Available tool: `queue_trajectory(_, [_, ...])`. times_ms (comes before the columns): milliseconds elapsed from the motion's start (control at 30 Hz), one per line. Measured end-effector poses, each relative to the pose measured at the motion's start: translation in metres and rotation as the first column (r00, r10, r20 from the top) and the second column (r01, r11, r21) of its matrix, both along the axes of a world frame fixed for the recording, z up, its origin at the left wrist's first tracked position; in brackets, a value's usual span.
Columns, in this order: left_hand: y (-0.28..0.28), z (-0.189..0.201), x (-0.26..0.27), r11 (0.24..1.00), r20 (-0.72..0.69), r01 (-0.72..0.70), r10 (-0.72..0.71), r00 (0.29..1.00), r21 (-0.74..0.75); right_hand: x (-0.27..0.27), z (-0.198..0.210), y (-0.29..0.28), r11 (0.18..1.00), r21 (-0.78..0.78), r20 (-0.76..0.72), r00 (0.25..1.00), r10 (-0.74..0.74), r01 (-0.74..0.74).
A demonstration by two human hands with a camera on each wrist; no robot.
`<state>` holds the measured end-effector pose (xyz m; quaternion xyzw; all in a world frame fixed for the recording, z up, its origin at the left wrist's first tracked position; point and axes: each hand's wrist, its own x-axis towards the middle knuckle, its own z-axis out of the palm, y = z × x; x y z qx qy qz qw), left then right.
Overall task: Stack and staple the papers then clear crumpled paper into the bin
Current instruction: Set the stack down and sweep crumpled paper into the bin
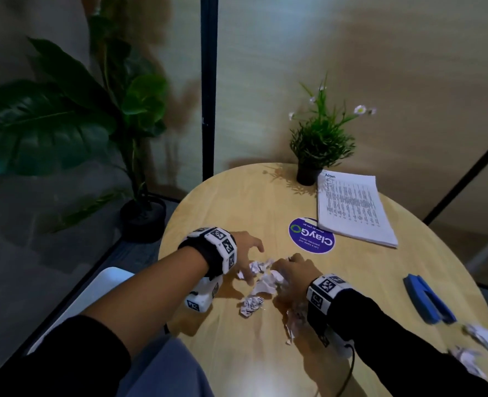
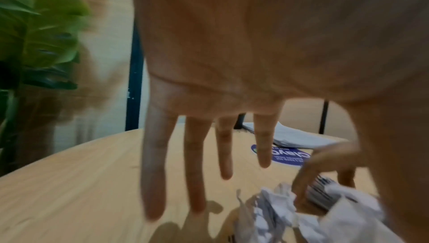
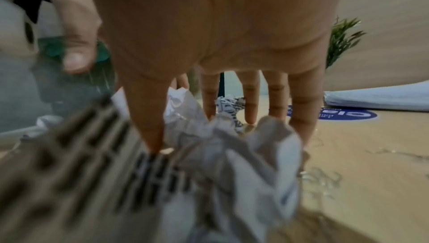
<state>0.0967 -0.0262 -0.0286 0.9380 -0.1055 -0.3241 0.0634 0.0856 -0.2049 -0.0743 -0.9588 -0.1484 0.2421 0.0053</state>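
Note:
Several balls of crumpled paper (image 1: 261, 283) lie in a heap near the front of the round wooden table (image 1: 222, 202). My right hand (image 1: 291, 270) sits on the heap, thumb and curved fingers closed round a crumpled paper (image 3: 232, 155). My left hand (image 1: 248, 253) hovers just left of the heap with straight, spread fingers (image 2: 197, 173) pointing down and holding nothing. One crumpled ball (image 1: 251, 304) lies loose in front of the hands. The stack of printed papers (image 1: 354, 207) lies flat at the back right. A blue stapler (image 1: 429, 299) rests at the right.
More crumpled paper (image 1: 480, 338) lies at the table's right edge beside my right sleeve. A small potted plant (image 1: 320, 144) stands at the back beside the stack, and a round purple sticker (image 1: 311, 235) is on the tabletop. A large plant (image 1: 65, 116) and a white object (image 1: 105, 285) are to the left.

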Motion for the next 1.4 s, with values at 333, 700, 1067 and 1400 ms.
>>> queue_trajectory(333, [-0.006, -0.090, 0.027, 0.975, 0.021, -0.019, 0.014, 1.000, 0.222, 0.015, 0.016, -0.007, 0.947, 0.283, 0.054, 0.983, -0.174, 0.152])
queue_trajectory(700, [-0.045, -0.086, 0.004, 0.975, 0.095, 0.086, -0.107, 0.990, 0.205, 0.016, 0.040, -0.042, 0.819, 0.501, -0.026, 0.950, -0.311, 0.282])
queue_trajectory(1067, [-0.057, -0.022, -0.020, 0.967, 0.026, 0.254, -0.254, 0.967, 0.003, 0.009, 0.039, -0.049, 0.803, 0.504, -0.059, 0.940, -0.336, 0.318])
queue_trajectory(1400, [0.040, 0.028, -0.034, 0.960, 0.168, -0.102, 0.149, 0.974, -0.261, -0.002, 0.046, -0.002, 0.838, 0.489, -0.090, 0.969, -0.230, 0.244])
